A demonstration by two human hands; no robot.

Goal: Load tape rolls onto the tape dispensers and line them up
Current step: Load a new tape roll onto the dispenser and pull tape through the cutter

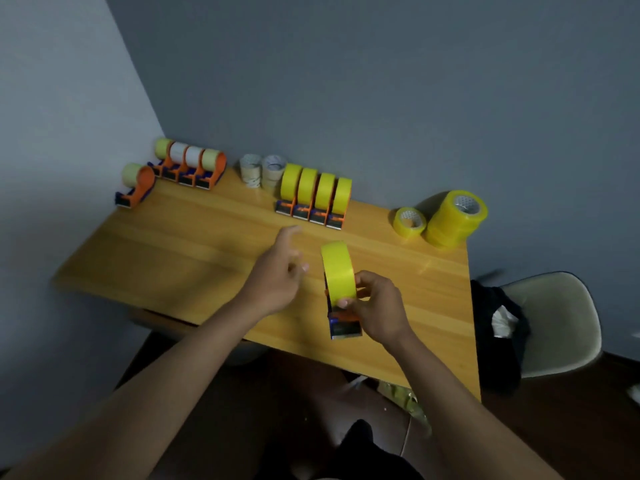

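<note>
Most dispensers loaded and lined up; one more in my hands.

On the tabletop [173,237], five loaded dispensers [188,168] sit far left, one apart from its row, and four yellow ones [313,197] stand ranked mid-far. Spare rolls [453,216] wait far right, so loading seems unfinished. My right hand [375,304] pinches the near dispenser [341,296], apparently loaded; my left hand [280,271] hovers spread, touching nothing.

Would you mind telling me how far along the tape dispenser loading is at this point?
Done: four yellow-loaded dispensers stand in a row by the wall, with five more loaded dispensers at the far left, one apart. In hand: the right hand grips a dispenser with a yellow roll; the left hand hovers open. Left: lining it up; loose rolls and pale rolls remain.
</note>
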